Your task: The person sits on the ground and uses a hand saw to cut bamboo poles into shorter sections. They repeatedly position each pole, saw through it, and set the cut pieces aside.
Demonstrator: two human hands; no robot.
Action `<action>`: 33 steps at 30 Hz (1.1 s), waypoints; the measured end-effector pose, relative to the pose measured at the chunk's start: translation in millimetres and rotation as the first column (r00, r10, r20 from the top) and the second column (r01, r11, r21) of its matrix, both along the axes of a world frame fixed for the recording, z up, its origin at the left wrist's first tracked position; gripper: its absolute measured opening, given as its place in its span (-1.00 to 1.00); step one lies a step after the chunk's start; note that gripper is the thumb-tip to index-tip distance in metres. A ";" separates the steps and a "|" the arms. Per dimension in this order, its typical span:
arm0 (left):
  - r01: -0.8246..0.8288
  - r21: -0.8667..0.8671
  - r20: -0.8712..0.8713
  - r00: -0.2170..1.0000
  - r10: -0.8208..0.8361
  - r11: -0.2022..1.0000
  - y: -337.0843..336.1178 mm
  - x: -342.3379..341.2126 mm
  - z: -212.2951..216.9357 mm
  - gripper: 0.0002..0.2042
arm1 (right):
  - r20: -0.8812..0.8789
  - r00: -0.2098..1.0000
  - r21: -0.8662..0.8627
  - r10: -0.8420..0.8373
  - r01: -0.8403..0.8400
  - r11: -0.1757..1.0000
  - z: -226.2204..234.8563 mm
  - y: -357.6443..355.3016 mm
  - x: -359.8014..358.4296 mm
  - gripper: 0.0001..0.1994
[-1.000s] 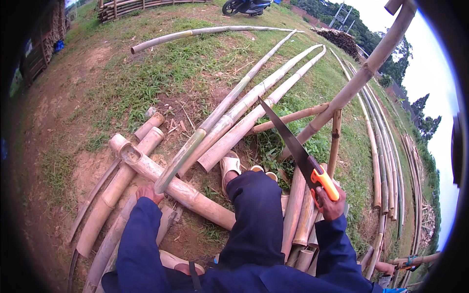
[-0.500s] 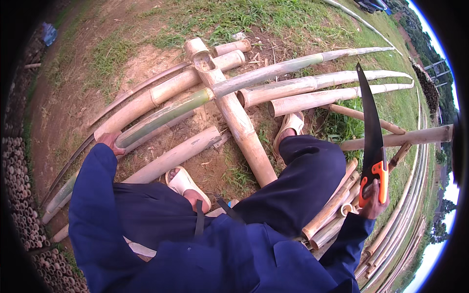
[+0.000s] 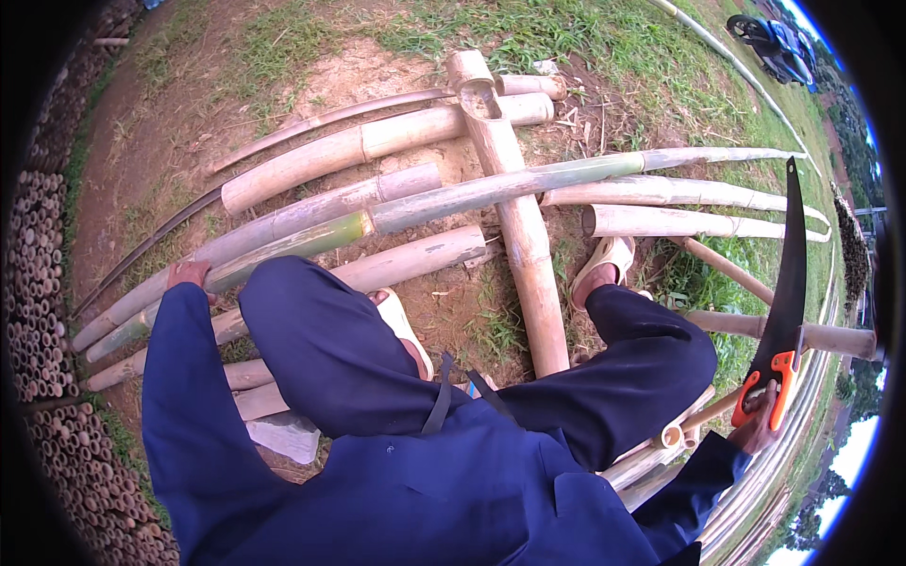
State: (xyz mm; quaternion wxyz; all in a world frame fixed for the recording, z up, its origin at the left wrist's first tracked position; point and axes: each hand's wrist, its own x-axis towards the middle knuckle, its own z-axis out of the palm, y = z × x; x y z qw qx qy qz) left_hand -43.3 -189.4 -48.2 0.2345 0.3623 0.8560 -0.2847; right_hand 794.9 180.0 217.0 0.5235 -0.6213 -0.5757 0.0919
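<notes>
A long bamboo pole, greenish in its middle, lies across a thick notched bamboo log. On its left stretch my left hand is closed around it, though my sleeve and the neighbouring pole partly hide the fingers. Out to the right, my right hand grips the orange handle of a hand saw. The saw's dark blade points up and away, apart from the pole.
Cut bamboo lengths lie beside the log, with more poles to its right. Stacked bamboo ends line the left side. My sandalled feet stand among the pieces. A motorcycle is parked at the far right.
The long pole has slid left across the log, carried by my left hand. My left knee has come up in front of it. The saw stays in my right hand, farther right in view.
</notes>
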 end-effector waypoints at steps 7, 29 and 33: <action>-0.134 0.227 0.005 0.991 0.137 0.965 27.1 49.6 43.7 -0.04 | -0.119 0.950 0.039 0.287 -0.285 0.958 -21.0 62.2 -65.1 -0.87; -0.211 0.621 0.192 0.975 0.114 0.755 361.8 -2.3 -64.1 -0.67 | 0.112 0.858 -0.319 0.502 -0.447 0.836 -57.6 95.6 -168.9 -0.83; -0.204 0.606 0.187 0.976 0.112 0.769 358.4 -51.6 -124.2 -0.71 | 0.146 0.856 -0.379 0.496 -0.415 0.827 -54.3 108.4 -176.7 -0.76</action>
